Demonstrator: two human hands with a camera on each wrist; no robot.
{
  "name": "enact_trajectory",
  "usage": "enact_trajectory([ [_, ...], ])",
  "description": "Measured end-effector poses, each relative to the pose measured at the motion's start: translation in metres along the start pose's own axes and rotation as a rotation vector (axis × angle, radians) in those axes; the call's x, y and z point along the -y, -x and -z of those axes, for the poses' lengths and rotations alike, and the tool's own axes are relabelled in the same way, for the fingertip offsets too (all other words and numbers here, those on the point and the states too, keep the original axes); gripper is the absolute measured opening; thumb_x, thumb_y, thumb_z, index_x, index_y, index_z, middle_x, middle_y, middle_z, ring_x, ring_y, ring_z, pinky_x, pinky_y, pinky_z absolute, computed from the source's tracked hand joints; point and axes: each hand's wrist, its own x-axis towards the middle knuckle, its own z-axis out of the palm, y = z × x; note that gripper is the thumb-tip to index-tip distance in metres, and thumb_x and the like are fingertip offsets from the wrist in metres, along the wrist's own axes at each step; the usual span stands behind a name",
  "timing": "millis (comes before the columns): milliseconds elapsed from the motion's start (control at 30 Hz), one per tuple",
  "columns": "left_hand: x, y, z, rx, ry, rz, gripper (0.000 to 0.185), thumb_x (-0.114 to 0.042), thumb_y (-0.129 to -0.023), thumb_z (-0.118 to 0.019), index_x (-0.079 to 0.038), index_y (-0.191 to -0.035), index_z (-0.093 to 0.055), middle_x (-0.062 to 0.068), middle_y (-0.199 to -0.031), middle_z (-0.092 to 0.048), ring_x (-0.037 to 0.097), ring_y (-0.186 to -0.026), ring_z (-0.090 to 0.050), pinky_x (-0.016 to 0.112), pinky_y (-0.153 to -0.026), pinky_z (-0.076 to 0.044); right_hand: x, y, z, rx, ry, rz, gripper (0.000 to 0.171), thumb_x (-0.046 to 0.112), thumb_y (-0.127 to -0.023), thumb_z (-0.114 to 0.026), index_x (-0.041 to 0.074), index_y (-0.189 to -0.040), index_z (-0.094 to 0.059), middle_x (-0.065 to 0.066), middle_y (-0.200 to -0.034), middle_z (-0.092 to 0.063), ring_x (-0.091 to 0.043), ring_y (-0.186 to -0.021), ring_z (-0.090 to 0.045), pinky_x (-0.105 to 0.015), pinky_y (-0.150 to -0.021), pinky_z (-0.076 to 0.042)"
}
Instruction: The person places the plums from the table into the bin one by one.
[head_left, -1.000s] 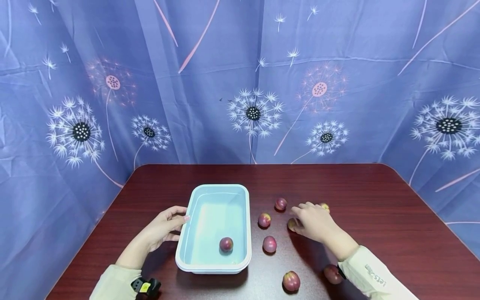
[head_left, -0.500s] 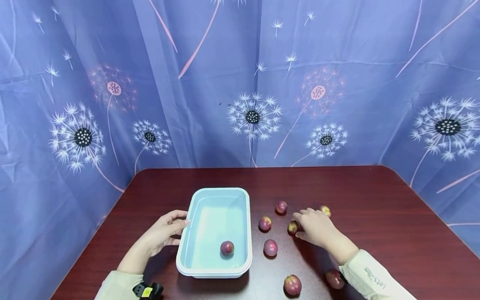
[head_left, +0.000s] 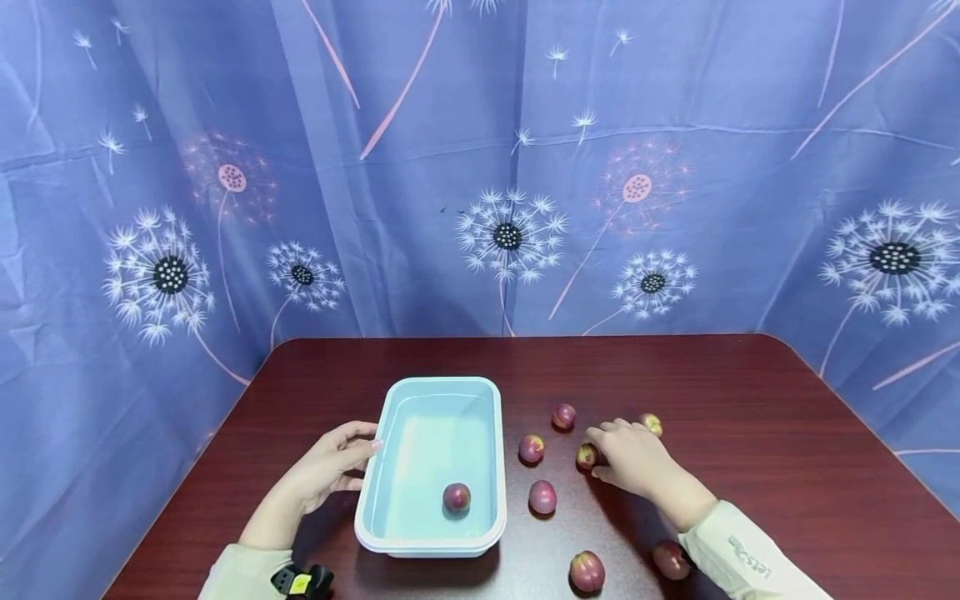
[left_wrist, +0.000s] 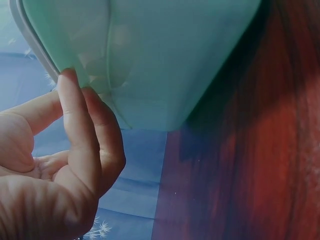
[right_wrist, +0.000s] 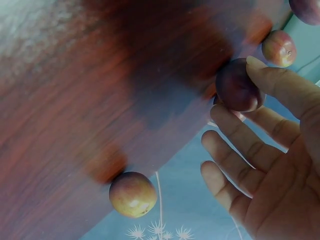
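Six plums [head_left: 542, 497] scatter across the table [head_left: 750, 433] beside the tub [head_left: 405, 533].

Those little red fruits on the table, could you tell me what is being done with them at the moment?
A person sits at a dark red table. The left hand rests its fingers against the side of a pale blue tub, which has one fruit in the tub. The right hand pinches a small red and yellow fruit between thumb and fingers, with the fruit at the table surface. Six more fruits lie loose on the table to the right of the tub.
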Motion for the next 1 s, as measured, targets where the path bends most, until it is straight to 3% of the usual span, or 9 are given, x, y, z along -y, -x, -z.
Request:
enact_trajectory([
  [667, 0.002, -0.001, 0.001, 0.001, 0.0, -0.018, 0.053, -0.023, -0.097, -0.055, 0.008, -0.136, -0.036, 0.011, -0.104, -0.064, 0.016, -0.086, -0.065, 0.035, -0.073, -0.057, 0.004, -0.005, 0.014, -0.028, 0.012, 0.047, 0.034, 0.023, -0.064, -0.084, 0.012, -0.087, -0.062, 0.001, -0.076, -0.061, -0.022, -0.069, -0.056, -0.037, -0.057, -0.045],
  [1000, 0.002, -0.002, 0.001, 0.002, 0.001, -0.022, 0.052, -0.022, -0.097, -0.054, 0.007, -0.136, -0.036, 0.013, -0.107, -0.064, 0.016, -0.087, -0.065, 0.036, -0.074, -0.056, 0.008, -0.014, 0.027, -0.089, 0.017, 0.098, 0.033, 0.021, -0.064, -0.083, 0.013, -0.087, -0.062, 0.002, -0.072, -0.058, -0.021, -0.067, -0.055, -0.038, -0.059, -0.046],
])
